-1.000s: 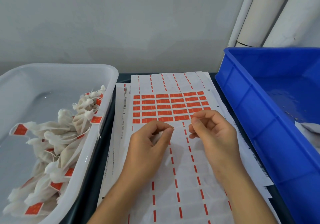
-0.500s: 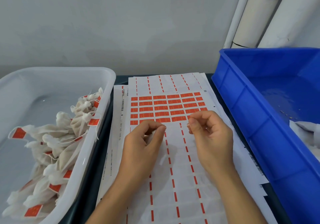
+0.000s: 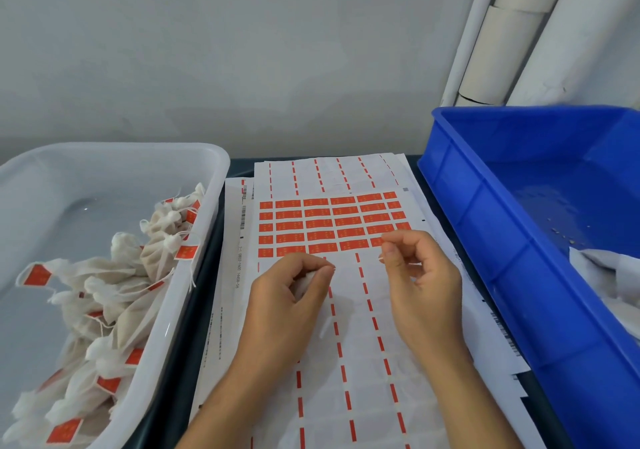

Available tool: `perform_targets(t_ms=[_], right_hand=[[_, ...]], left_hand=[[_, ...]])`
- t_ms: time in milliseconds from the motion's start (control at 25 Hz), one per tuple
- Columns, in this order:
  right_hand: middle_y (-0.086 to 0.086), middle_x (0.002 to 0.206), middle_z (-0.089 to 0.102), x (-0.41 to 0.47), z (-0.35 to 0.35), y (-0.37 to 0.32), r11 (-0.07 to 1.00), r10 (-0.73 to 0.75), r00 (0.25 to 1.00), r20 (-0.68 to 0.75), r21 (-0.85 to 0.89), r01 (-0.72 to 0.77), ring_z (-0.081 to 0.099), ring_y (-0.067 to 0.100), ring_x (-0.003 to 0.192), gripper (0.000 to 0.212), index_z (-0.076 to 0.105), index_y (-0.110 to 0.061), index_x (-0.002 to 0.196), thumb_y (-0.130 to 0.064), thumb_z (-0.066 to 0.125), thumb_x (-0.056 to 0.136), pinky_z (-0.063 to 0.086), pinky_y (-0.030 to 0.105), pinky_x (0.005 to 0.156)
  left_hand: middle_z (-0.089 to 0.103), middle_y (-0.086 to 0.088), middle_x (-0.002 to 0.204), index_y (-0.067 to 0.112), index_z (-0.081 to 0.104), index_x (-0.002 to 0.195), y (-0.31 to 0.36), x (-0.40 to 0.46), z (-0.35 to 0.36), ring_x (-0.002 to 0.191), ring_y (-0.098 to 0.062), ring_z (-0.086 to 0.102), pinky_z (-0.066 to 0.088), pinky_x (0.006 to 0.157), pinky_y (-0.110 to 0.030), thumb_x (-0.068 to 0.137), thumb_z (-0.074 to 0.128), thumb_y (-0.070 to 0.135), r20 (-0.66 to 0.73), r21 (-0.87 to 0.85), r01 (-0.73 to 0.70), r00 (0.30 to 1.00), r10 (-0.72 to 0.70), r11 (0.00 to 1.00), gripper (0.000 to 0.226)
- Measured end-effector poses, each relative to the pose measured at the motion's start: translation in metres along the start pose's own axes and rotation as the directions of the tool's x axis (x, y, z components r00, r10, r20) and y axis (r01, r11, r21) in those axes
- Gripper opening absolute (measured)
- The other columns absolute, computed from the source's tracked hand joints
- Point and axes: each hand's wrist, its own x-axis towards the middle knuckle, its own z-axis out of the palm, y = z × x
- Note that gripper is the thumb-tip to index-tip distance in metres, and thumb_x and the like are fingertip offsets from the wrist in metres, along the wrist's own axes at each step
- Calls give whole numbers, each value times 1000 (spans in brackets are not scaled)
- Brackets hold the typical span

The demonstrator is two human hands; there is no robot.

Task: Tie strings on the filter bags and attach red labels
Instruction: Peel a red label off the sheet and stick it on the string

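On the dark tabletop [image 3: 211,313], a small white filter bag [image 3: 304,284] is pinched in the left hand [image 3: 289,304] over the white sheet of red labels [image 3: 329,226], while the right hand [image 3: 420,284] is curled with fingertips pinched, its contents indiscernible, between the white tub of finished bags [image 3: 194,275] and the blue plastic crate [image 3: 485,240]

The dark surface [image 3: 207,296] in front of me carries three things side by side. On my left sits a white tub [image 3: 194,275], in the middle a stack of label sheets [image 3: 353,362] spread flat, and on my right a blue crate [image 3: 502,275] whose wall overlaps the sheets' edge.
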Motion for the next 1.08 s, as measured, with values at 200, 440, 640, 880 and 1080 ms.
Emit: perform_targets(t_ms=[200,440,640,880,1080], right_hand=[[-2,133,61,-4,4,9,695,-39,997,-66,-719,-21,53,18,118,41,60,-26,129,-50,60,96,54,41,100],[-3,140,55,1,4,4,562,115,993,-14,-823,-77,54,17,123,60,50,-23,137,-66,46,95,50,35,103],[-3,133,57,14,1,2,530,131,991,6,-845,-65,58,18,116,62,53,-24,135,-69,49,93,54,35,95],[-5,124,64,19,8,1,472,94,995,-26,-879,-67,62,16,104,60,61,-26,128,-72,47,92,53,32,88],[-5,116,67,22,9,1,535,106,994,-38,-840,-90,50,10,86,54,66,-25,122,-68,55,91,54,30,81]], left_hand=[[69,32,100,38,70,98,-2,2,1,100,10,63,51,73,-3,96,71,33,-17,-37,22,1000,-22,999,6],[71,25,95,36,69,94,-2,2,2,96,2,66,55,73,-10,97,71,30,-60,-79,5,998,-10,997,7],[72,17,90,34,67,94,1,2,2,88,-8,70,61,74,-24,99,67,31,-93,-134,-19,996,7,991,5],[70,19,90,33,65,93,3,0,9,89,-5,68,58,74,-16,100,66,26,-62,-126,4,998,-11,992,10],[69,21,91,29,65,94,2,-1,10,92,-2,67,52,75,-8,100,66,23,-68,-128,-17,998,8,992,8]])
